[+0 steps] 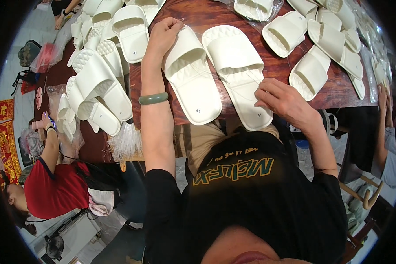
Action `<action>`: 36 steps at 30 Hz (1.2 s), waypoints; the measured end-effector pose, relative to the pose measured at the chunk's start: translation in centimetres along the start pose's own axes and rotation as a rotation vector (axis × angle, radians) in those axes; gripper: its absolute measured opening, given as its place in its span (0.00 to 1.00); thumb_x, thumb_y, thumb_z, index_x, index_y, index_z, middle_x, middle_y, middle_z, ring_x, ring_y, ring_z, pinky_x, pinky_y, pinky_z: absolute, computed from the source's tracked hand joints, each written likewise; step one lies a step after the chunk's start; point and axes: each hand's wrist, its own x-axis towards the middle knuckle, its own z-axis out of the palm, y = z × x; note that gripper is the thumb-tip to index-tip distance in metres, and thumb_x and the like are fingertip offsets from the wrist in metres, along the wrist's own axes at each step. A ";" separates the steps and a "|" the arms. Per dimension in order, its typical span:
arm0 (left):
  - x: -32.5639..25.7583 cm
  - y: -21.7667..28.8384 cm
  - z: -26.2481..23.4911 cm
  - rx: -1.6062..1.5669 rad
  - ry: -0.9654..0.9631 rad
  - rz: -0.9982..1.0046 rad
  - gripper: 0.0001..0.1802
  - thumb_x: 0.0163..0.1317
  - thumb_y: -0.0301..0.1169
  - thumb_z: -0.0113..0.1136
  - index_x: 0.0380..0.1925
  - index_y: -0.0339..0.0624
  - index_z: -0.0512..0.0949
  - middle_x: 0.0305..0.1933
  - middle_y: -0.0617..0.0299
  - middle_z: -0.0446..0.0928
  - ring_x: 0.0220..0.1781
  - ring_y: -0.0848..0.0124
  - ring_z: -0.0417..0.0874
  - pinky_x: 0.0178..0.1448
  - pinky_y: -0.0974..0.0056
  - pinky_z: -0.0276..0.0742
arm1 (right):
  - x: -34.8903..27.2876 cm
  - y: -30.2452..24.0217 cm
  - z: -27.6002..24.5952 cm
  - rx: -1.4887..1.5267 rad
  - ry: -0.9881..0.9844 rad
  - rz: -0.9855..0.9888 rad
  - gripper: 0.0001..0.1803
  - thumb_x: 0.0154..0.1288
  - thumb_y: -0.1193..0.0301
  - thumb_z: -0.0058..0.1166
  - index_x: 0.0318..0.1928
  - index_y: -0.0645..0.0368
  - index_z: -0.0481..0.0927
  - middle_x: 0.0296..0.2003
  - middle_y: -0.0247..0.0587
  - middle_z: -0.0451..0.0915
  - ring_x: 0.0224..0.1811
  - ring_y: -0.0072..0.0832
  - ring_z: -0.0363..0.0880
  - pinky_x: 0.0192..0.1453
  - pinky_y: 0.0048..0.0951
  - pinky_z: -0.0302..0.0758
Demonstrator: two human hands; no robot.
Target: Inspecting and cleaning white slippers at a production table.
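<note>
Two off-white slippers lie side by side in front of me at the table's near edge, the left slipper (193, 83) and the right slipper (235, 70), heels toward me. My left hand (165, 37) is closed in a pinch at the toe of the left slipper; what its fingertips hold is too small to make out. Over the heel half of the right slipper, my right hand (280, 100) has its fingers drawn together on a thin clear strand (251, 80), which runs up toward the strap. A green bangle (153, 98) circles my left wrist.
More pale slippers lie on the wooden table (196, 13) to the right, some in clear plastic. A slipper pile (99, 83) fills the left side, above a hanging bundle of clear strands (125, 141). A person in red (57, 189) sits left; another person's arm (383, 114) shows right.
</note>
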 end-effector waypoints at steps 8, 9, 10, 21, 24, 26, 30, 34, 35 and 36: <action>-0.4 0.4 0.0 0.093 -0.003 0.023 0.12 0.61 0.34 0.53 0.35 0.35 0.78 0.32 0.64 0.78 0.33 0.77 0.74 0.40 0.72 0.70 | 1.6 0.0 1.0 0.218 -0.057 0.058 0.11 0.55 0.69 0.58 0.35 0.61 0.72 0.34 0.40 0.70 0.37 0.37 0.72 0.37 0.35 0.73; -0.5 0.5 0.0 0.090 0.004 0.034 0.12 0.61 0.34 0.53 0.35 0.35 0.78 0.32 0.64 0.78 0.33 0.77 0.74 0.40 0.72 0.70 | 1.9 0.0 1.1 0.219 -0.051 0.061 0.11 0.55 0.69 0.58 0.35 0.61 0.72 0.34 0.40 0.70 0.37 0.37 0.72 0.37 0.35 0.73; -0.5 0.5 0.0 0.074 0.000 0.024 0.12 0.61 0.34 0.53 0.35 0.35 0.78 0.32 0.64 0.78 0.33 0.77 0.74 0.40 0.72 0.70 | 2.1 0.0 1.3 0.201 -0.029 0.038 0.10 0.55 0.70 0.58 0.35 0.61 0.73 0.34 0.40 0.70 0.37 0.37 0.73 0.37 0.35 0.73; -0.9 1.9 -0.2 0.013 0.034 0.084 0.12 0.62 0.34 0.53 0.35 0.35 0.78 0.32 0.64 0.78 0.35 0.78 0.75 0.41 0.72 0.70 | 3.9 0.4 1.5 0.117 -0.004 0.074 0.08 0.59 0.71 0.53 0.34 0.63 0.71 0.33 0.43 0.69 0.36 0.40 0.72 0.37 0.36 0.72; -1.5 3.3 0.1 -0.174 0.008 0.062 0.11 0.63 0.33 0.53 0.37 0.36 0.78 0.35 0.64 0.79 0.36 0.79 0.76 0.43 0.72 0.72 | 4.4 0.0 2.4 0.119 0.030 0.064 0.10 0.61 0.74 0.49 0.40 0.67 0.69 0.37 0.48 0.69 0.40 0.42 0.70 0.43 0.37 0.71; -1.9 4.1 0.4 -0.346 -0.168 0.123 0.11 0.64 0.32 0.52 0.38 0.36 0.78 0.38 0.63 0.79 0.39 0.79 0.76 0.45 0.72 0.72 | 4.8 -0.4 3.5 0.059 0.107 0.049 0.10 0.61 0.74 0.48 0.41 0.68 0.69 0.38 0.49 0.69 0.41 0.43 0.70 0.45 0.38 0.70; -1.7 4.9 1.3 -0.244 -0.291 0.159 0.12 0.64 0.33 0.52 0.38 0.35 0.78 0.39 0.62 0.79 0.41 0.76 0.75 0.48 0.73 0.69 | 5.3 -0.2 5.1 0.070 0.136 0.133 0.12 0.63 0.75 0.45 0.44 0.70 0.68 0.41 0.52 0.70 0.44 0.45 0.69 0.49 0.41 0.67; -0.1 5.1 1.7 -0.182 -0.385 0.199 0.13 0.62 0.34 0.52 0.39 0.35 0.77 0.37 0.64 0.78 0.41 0.76 0.74 0.45 0.72 0.69 | 6.0 0.6 5.7 0.162 0.102 0.188 0.10 0.63 0.75 0.44 0.42 0.69 0.69 0.40 0.54 0.70 0.44 0.46 0.69 0.49 0.42 0.67; 0.4 5.3 1.9 -0.171 -0.480 0.208 0.14 0.62 0.35 0.53 0.39 0.36 0.77 0.36 0.65 0.77 0.40 0.77 0.73 0.45 0.72 0.68 | 6.1 0.8 5.8 0.155 0.104 0.195 0.10 0.63 0.75 0.44 0.42 0.69 0.69 0.40 0.54 0.70 0.44 0.46 0.69 0.49 0.42 0.67; 0.8 5.4 2.2 -0.143 -0.579 0.195 0.14 0.61 0.36 0.53 0.39 0.37 0.77 0.36 0.66 0.77 0.40 0.77 0.73 0.45 0.72 0.67 | 6.3 1.0 5.8 0.165 0.080 0.196 0.11 0.64 0.74 0.42 0.44 0.68 0.69 0.40 0.54 0.70 0.44 0.47 0.69 0.49 0.42 0.67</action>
